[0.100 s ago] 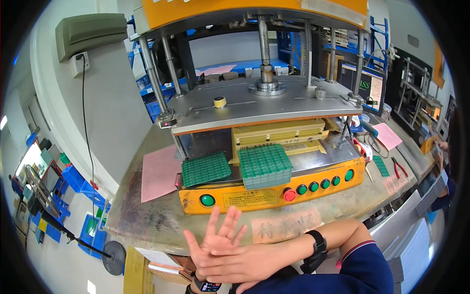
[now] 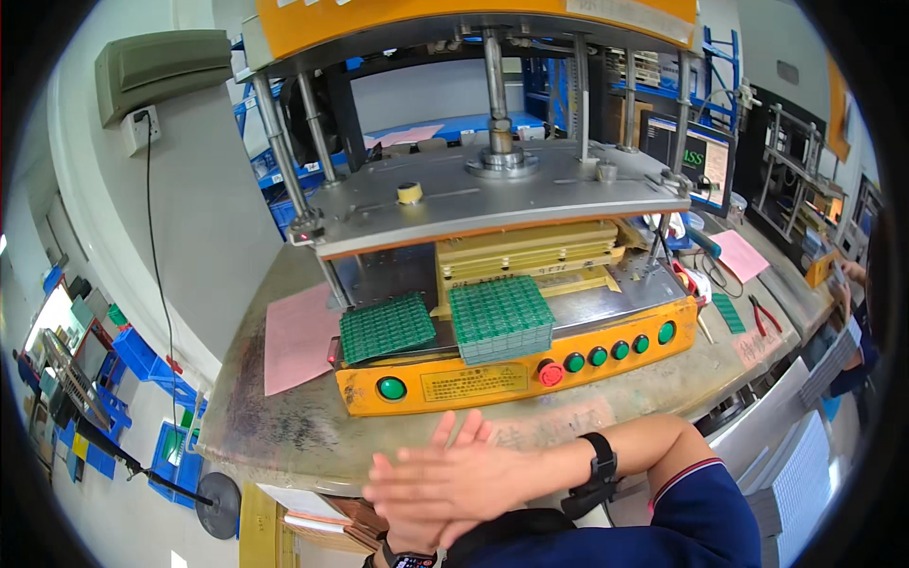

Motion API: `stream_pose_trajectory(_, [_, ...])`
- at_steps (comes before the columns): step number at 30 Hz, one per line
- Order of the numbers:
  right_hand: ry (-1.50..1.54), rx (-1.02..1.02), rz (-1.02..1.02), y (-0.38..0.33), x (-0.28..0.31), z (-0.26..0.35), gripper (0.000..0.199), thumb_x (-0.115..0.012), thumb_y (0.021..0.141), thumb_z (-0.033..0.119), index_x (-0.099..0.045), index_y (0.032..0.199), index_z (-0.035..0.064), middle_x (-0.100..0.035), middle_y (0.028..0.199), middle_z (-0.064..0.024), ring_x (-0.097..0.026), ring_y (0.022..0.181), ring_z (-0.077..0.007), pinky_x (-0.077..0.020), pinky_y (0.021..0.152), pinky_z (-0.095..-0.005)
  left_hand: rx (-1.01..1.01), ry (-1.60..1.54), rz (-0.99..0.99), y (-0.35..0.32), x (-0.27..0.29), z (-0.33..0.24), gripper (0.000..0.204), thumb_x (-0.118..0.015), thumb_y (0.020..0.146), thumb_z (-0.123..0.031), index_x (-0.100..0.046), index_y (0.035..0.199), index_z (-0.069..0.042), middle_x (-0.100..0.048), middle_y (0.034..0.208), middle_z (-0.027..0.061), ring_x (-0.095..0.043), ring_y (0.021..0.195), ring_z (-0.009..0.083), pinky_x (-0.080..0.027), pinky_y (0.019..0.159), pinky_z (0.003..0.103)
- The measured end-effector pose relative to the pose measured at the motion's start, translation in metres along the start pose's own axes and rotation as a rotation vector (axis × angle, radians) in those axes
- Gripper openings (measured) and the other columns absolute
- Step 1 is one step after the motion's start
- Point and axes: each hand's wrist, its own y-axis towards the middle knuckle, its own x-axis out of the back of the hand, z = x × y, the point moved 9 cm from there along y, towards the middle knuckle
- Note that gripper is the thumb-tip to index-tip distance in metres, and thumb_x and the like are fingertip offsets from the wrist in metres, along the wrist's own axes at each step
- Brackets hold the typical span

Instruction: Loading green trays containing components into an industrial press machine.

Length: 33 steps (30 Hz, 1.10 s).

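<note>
In front of the press, above the table's near edge, my right hand (image 2: 464,481) lies flat across my left hand (image 2: 415,532), its fingers stretched out toward the left. A black band circles the right wrist. My left hand is mostly covered. Its fingertips show beyond the right hand, and a watch sits on its wrist. Neither hand grips anything. Beyond them, a stack of green circuit panels (image 2: 502,314) stands on the front of the press bed. To its left, a lower pile of green circuit panels (image 2: 386,328) lies slightly askew.
The press (image 2: 516,383) has an orange front with green buttons and a red knob (image 2: 550,373). Its grey plate (image 2: 530,204) hangs over yellow fixture blocks (image 2: 530,251). Pink sheets (image 2: 301,341), red-handled pliers (image 2: 765,315) and a monitor (image 2: 696,156) surround it. Another person works at far right.
My right hand has slid up over the left, covering more of its palm and fingers. The left fingers, spread before, show only at their tips. The whole view has shifted slightly.
</note>
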Motion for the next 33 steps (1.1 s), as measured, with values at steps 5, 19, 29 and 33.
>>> stream_pose_trajectory(5, [-0.36,-0.359,-0.04,-0.031,0.065,-0.079,0.092,-0.042,0.087,0.073,-0.037,0.148,0.0043,-0.033,0.157,-0.0148,-0.027,0.147,-0.0336,-0.0172,0.118,-0.0558,0.054,-0.185,-0.004,-0.015,-0.001,-0.004,0.097,-0.01,0.088,-0.083,-0.007,0.159,-0.017,-0.014,0.164,0.0161,-0.01,0.152,0.0309,-0.003,0.12,0.059])
stream_pose_trajectory(19, [-0.226,-0.514,-0.343,-0.103,0.12,-0.055,0.075,-0.039,0.095,0.066,-0.052,0.137,0.0054,-0.044,0.147,-0.0184,-0.039,0.139,-0.0388,-0.0281,0.113,-0.056,-0.559,-0.394,0.245,-0.017,-0.1,-0.164,0.082,-0.027,0.097,-0.067,-0.002,0.159,-0.02,0.006,0.166,0.0035,-0.009,0.152,0.031,-0.016,0.113,0.069])
stream_pose_trajectory(29, [-0.252,-0.573,-0.331,-0.121,0.123,-0.052,0.072,-0.038,0.097,0.064,-0.055,0.134,0.0049,-0.043,0.147,-0.0198,-0.039,0.138,-0.0389,-0.0295,0.113,-0.0551,-0.431,-0.481,0.55,0.013,-0.173,-0.141,0.087,-0.037,0.092,-0.072,-0.008,0.157,-0.022,-0.006,0.162,0.0028,-0.013,0.149,0.0252,-0.022,0.113,0.071])
stream_pose_trajectory(33, [-0.276,-0.577,-0.329,-0.128,0.124,-0.052,0.072,-0.04,0.097,0.063,-0.054,0.135,0.0037,-0.041,0.149,-0.0193,-0.038,0.139,-0.0389,-0.0296,0.113,-0.0542,-0.33,-0.518,0.701,0.01,-0.184,-0.137,0.089,-0.041,0.09,-0.073,-0.01,0.157,-0.023,-0.011,0.16,0.0025,-0.015,0.148,0.0229,-0.024,0.113,0.071])
